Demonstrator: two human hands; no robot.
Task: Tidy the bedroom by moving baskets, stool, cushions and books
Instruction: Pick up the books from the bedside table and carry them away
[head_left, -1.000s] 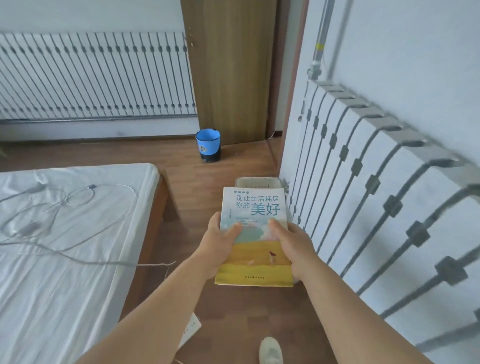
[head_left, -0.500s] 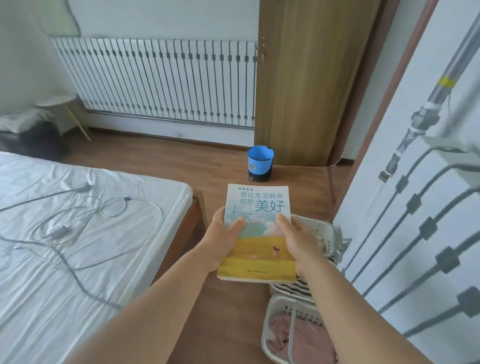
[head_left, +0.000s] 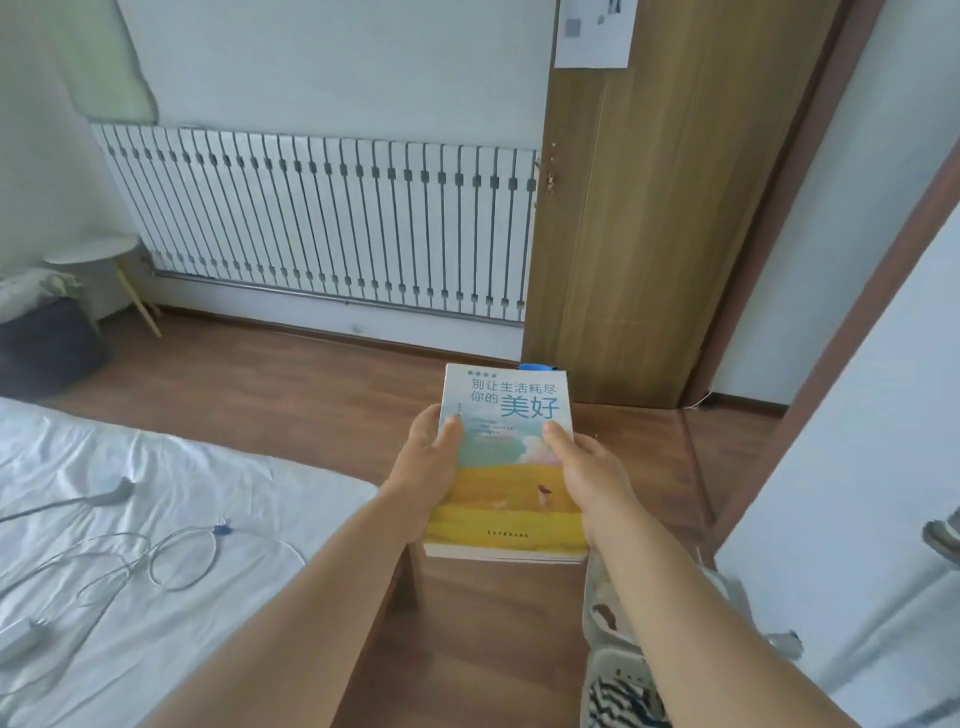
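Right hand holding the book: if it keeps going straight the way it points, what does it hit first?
Probably the wooden door. The right hand grips the book pointing forward; only bare floor lies between, though depth is unclear.

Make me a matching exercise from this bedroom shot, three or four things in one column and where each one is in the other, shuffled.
Things:
1. yellow and pale blue paperback book
2. white looped charging cable
3. white slatted plastic basket
4. round white side table

Places:
A. far left corner by the radiator
B. on the white bedsheet
C. floor at lower right
D. held between left hand and right hand

Pairs: 1-D, 2-B, 3-C, 4-A
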